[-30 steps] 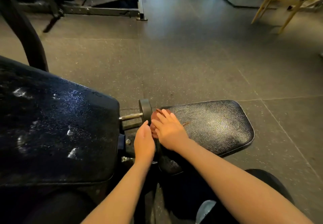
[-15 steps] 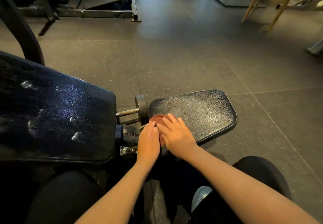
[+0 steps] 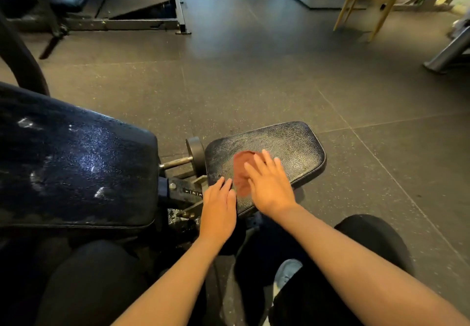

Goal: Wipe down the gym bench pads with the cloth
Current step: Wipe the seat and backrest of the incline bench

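A small black seat pad (image 3: 287, 145) lies in the middle of the view, its surface shiny. A reddish-brown cloth (image 3: 241, 170) lies flat on the pad's near left part. My right hand (image 3: 269, 185) presses on the cloth with straight, spread fingers. My left hand (image 3: 218, 208) rests flat on the pad's near left edge, beside the cloth, fingers straight. A large black back pad (image 3: 76, 168) fills the left side, with pale glints and marks on it.
A metal pin with a round black knob (image 3: 195, 155) and a numbered adjustment bracket (image 3: 188, 193) sit between the two pads. My dark-clad knees and a light shoe (image 3: 287, 272) are below. A wooden stool (image 3: 366, 2) stands far right, a machine frame (image 3: 127, 20) far left.
My right hand has slid the cloth from the pad's left end, by the knob, toward the pad's middle. My left hand has come onto the pad's near edge. The camera view shifted.
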